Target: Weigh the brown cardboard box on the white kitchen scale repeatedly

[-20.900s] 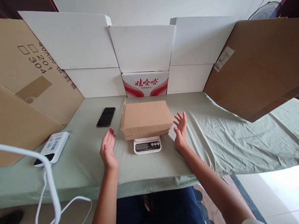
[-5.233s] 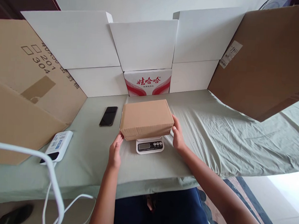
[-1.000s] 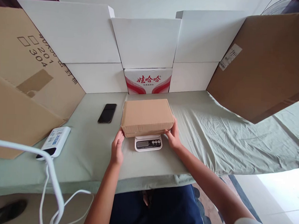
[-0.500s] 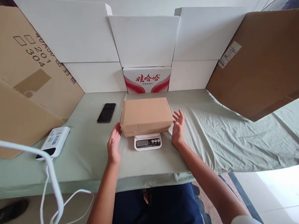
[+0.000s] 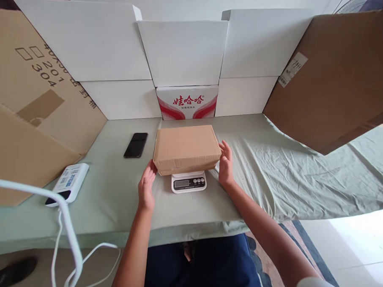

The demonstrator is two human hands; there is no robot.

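Note:
A brown cardboard box (image 5: 187, 147) rests on a small white kitchen scale (image 5: 189, 183), covering most of its platform. The scale's grey display and round buttons show at the front; I cannot read any figure. My left hand (image 5: 147, 186) is at the box's front left corner, fingers stretched out, their tips at the cardboard. On the opposite side, my right hand (image 5: 226, 164) has its fingers spread and slightly bent against the right edge. Both hands are open, with the box between them; whether they press on it I cannot tell.
Left of the box lies a black phone (image 5: 136, 145). A white device (image 5: 68, 184) with a cable sits farther left, and a white curved tube (image 5: 63, 210) crosses the lower left. White boxes (image 5: 185, 54) line the back; large cartons (image 5: 334, 78) flank the green cloth (image 5: 112, 212).
Both hands have moved slightly inward, and their fingers are now closer against the sides of the box. Box and scale keep their place on the cloth.

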